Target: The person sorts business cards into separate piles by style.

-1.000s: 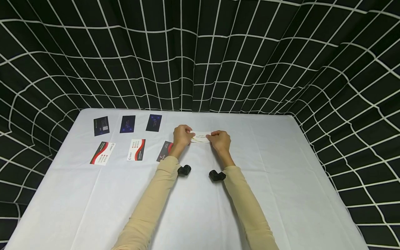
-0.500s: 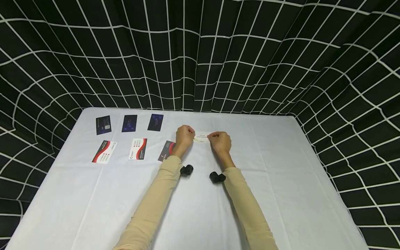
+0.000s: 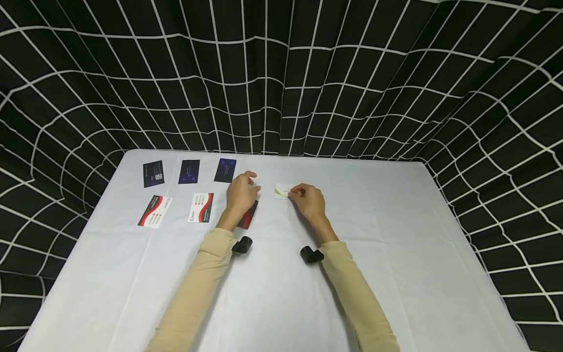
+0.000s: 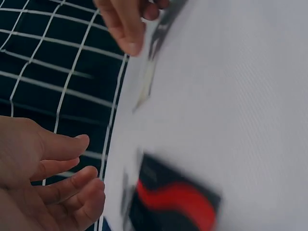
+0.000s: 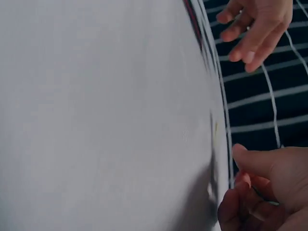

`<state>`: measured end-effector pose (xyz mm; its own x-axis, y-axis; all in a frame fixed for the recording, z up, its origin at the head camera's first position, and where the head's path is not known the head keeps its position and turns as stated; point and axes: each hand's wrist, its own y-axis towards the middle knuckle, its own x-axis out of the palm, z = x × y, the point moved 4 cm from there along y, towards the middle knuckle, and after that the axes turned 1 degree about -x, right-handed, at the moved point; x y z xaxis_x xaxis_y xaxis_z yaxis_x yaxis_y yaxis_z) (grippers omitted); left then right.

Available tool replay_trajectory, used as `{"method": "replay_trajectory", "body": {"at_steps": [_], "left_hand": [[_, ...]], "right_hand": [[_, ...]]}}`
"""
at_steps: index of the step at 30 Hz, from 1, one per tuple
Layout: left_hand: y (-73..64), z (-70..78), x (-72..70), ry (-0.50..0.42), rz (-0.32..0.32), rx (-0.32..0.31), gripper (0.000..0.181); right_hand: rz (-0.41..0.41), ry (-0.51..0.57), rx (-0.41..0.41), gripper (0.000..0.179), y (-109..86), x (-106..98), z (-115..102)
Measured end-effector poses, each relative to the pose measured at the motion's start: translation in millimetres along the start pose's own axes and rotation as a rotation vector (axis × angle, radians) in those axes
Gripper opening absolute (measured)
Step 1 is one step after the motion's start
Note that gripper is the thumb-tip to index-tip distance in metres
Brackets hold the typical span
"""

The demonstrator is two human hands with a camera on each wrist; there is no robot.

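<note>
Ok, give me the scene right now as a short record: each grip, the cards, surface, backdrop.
Left grip: empty, fingers loosely spread, partly hiding the red-and-dark card in the head view
Right grip: fingers bent over the right part of the white card; contact unclear
Far row: left dark card, middle dark card, right dark card
Near row: left white-and-red card, middle white-and-red card, then the red-and-dark card
Surface: white cloth
Backdrop: black grid curtain

The left hand [image 3: 239, 196], left of centre, has relaxed fingers [image 4: 72, 185]; the right hand [image 3: 310, 202], right of centre, loosely bent ones.
</note>
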<state>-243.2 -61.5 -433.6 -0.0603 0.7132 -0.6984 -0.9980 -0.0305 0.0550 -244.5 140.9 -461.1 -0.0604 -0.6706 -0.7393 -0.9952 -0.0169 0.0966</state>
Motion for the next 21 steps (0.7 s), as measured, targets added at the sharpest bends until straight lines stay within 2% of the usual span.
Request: {"method": "replay_trajectory", "body": {"at_steps": [2,5,8,11,14,16,19,21], "left_hand": [[-6.9,-9.0,-7.2,0.024,0.003,-0.013,0.039],[-20.3,-14.5,-16.6,0.076,0.0,-0.036,0.043],[-33.6,-12.1,-23.9,0.167,-0.027,-0.079,0.051],[-44.5,-9.4,-25.6,0.274,-0.089,-0.139,0.066],[-53.3,-10.6,-22.2,0.36,-0.156,-0.19,0.079],[-56.8,-13.8,-18.7,0.401,-0.178,-0.211,0.084],[-59.3,-19.3,-14.6,0.439,-0.173,-0.212,0.082],[-58.7,-22.6,-13.2,0.436,-0.162,-0.212,0.08]], "right_hand": [[-0.024,-0.004,-0.055,0.016,-1.5,7,-15],[-0.084,-0.001,-0.131,0.016,-3.9,19,-37],[-0.186,0.003,-0.178,0.02,-5.5,34,-58],[-0.281,-0.024,-0.211,0.026,-7.2,47,-76],[-0.347,-0.098,-0.224,0.034,-9.5,59,-93],[-0.379,-0.176,-0.222,0.04,-10.8,65,-102],[-0.404,-0.304,-0.217,0.047,-11.0,73,-112],[-0.415,-0.341,-0.188,0.052,-10.1,76,-116]]}}
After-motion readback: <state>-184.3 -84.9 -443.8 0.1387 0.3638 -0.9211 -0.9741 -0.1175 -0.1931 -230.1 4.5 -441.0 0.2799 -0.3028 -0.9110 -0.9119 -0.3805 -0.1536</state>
